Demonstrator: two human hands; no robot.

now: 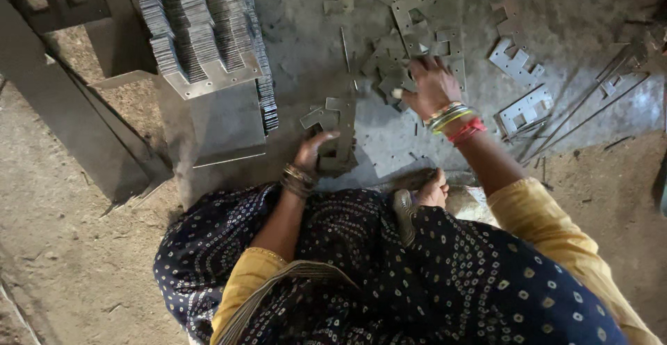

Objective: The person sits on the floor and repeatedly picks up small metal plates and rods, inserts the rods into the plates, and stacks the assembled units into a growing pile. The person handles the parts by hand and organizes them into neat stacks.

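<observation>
My left hand [312,150] grips a small stack of flat grey metal plates [340,131] standing on edge on the floor just in front of my lap. My right hand [429,86] reaches forward, fingers spread, onto a loose heap of notched metal plates [410,36] scattered on the grey floor. Whether it has hold of one plate I cannot tell. Both wrists carry bangles. My dark dotted skirt and yellow sleeves fill the bottom of the view.
A large ordered stack of metal plates [205,32] stands at the upper left on a sheet. Slanted steel bars [69,122] lean at the left. Punched plates [524,109] and thin rods [590,102] lie at the right. A foot [425,191] shows near my lap.
</observation>
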